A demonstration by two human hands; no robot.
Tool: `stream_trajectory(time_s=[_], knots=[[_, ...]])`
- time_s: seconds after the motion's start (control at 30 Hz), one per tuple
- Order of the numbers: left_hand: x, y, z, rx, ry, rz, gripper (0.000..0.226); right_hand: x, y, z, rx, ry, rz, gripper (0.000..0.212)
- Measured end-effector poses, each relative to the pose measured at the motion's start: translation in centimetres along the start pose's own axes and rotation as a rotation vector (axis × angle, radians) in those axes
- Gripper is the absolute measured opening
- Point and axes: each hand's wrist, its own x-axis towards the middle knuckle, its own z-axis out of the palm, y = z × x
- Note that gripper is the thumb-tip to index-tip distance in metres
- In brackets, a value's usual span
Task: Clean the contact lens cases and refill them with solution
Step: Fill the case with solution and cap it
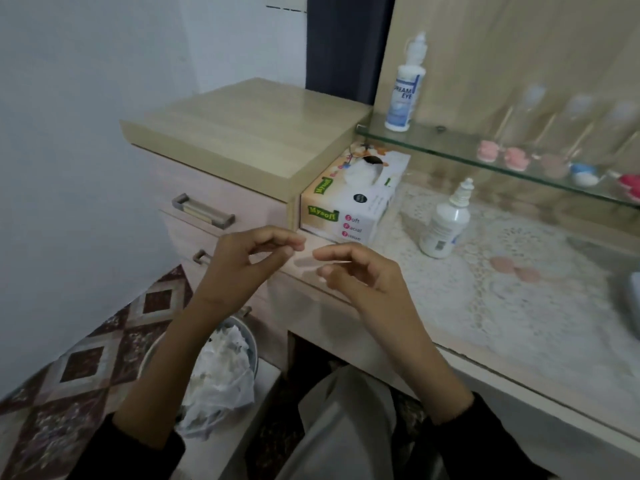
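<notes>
the person sits at the dresser with both hands raised over the desk's front edge, fingertips close but not touching. the left hand [249, 261] has its fingers loosely curled, thumb just under the forefinger, and i see nothing in it. the right hand [360, 278] is much the same, fingers slack and bent, holding nothing.

at about two o'clock from the hands, a white solution bottle [445, 226] stands upright on the lace mat [519, 317]. at four o'clock from that bottle, near it, a pale pink lens case [502, 265] lies flat on the mat.

higher up, at one o'clock from the hands, a second bottle [407, 88] marked "dream eye" stands on the left end of the glass shelf [450, 147]. along the shelf toward three o'clock sits a row of cases, all blurred: two pink lens cases [488, 150], a brownish case [554, 166], a blue and white case [583, 174] and a red case [630, 187] at the frame's edge.

a tissue box [353, 202] lies at twelve o'clock from the hands, tucked against the drawer unit [242, 133]. at seven o'clock, down on the floor, a bin [247, 332] holds crumpled tissue [221, 375].
</notes>
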Motion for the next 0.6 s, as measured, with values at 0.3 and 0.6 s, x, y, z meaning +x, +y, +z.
stream_trajectory(time_s=[0.3, 0.6], knots=[[3.1, 5.8, 10.6, -0.146, -0.201, 0.081, 0.018, -3.7, -0.8, -11.1, -0.062, 0.289, 0.039, 0.019], [4.6, 7.9, 19.8, 0.061, -0.325, 0.082, 0.023, -7.2, 0.3, -19.3, -0.209, 0.533, 0.052, 0.024]])
